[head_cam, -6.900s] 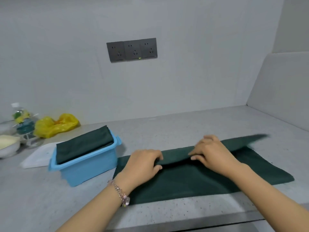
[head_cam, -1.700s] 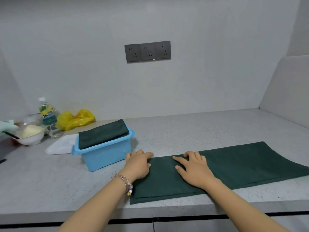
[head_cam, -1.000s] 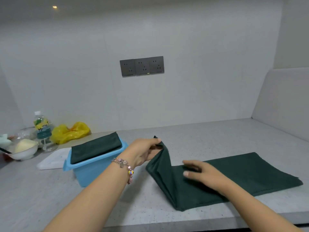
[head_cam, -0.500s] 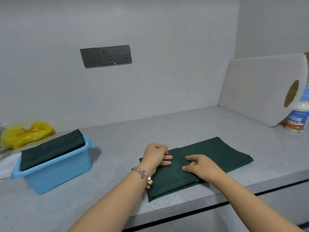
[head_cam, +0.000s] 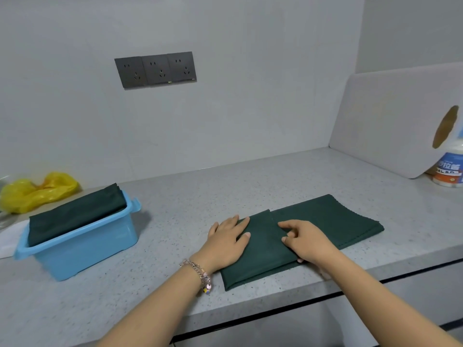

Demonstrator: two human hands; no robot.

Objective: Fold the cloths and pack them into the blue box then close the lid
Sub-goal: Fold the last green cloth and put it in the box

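Head view: dark green cloth (head_cam: 325, 221) lies on the table (head_cam: 175, 246), long axis running left-right. My left hand (head_cam: 226, 242) presses flat on the folded left end; right hand (head_cam: 304, 240), fingers curled, pinches the flap edge. Unfolded length extends rightward, so right hand is nearer. Blue box (head_cam: 82, 244) sits well left.

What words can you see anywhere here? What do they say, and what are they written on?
White bottle at the far right, behind the paper roll: its blue label has large characters and a row of letters, all too blurred to read.
Wall sockets: no writing shows.
Blue box, green cloth, yellow bag: no words on them.
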